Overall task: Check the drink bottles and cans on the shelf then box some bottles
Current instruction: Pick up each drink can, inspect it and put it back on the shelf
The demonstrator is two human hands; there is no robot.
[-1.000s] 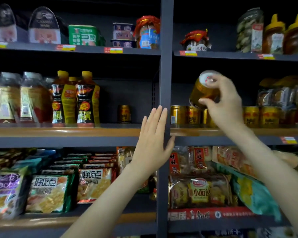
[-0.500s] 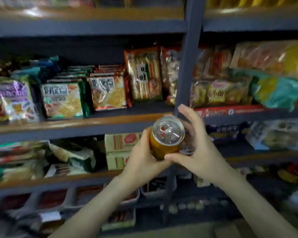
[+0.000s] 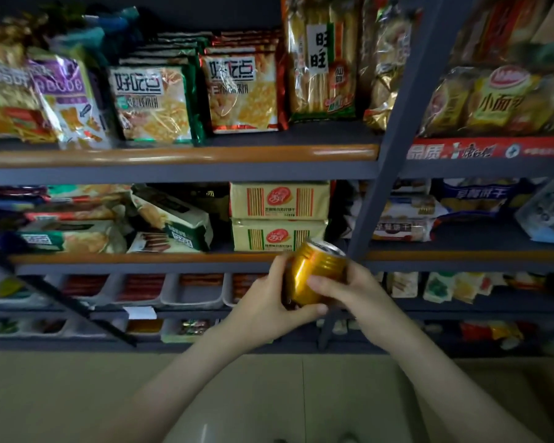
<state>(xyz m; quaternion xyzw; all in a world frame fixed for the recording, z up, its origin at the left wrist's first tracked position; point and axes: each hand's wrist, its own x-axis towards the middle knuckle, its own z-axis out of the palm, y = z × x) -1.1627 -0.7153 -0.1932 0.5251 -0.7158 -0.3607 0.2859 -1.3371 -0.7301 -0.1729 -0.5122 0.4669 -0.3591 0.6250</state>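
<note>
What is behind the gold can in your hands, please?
Two stacked yellow cracker packs on the shelf; the gold can covers the lower pack's corner and part of the shelf edge.

We have a single wide-angle view, worn on the head, so the shelf (image 3: 173,153) edges bow and the grey upright (image 3: 397,123) leans. We face the shelving and tilt downward: shelf rows fill the top, the floor (image 3: 77,394) the bottom strip. We stand near. Both forearms rise from the lower edge, left hand (image 3: 269,302) and right hand (image 3: 355,292) holding the can (image 3: 314,276) just below centre.
</note>
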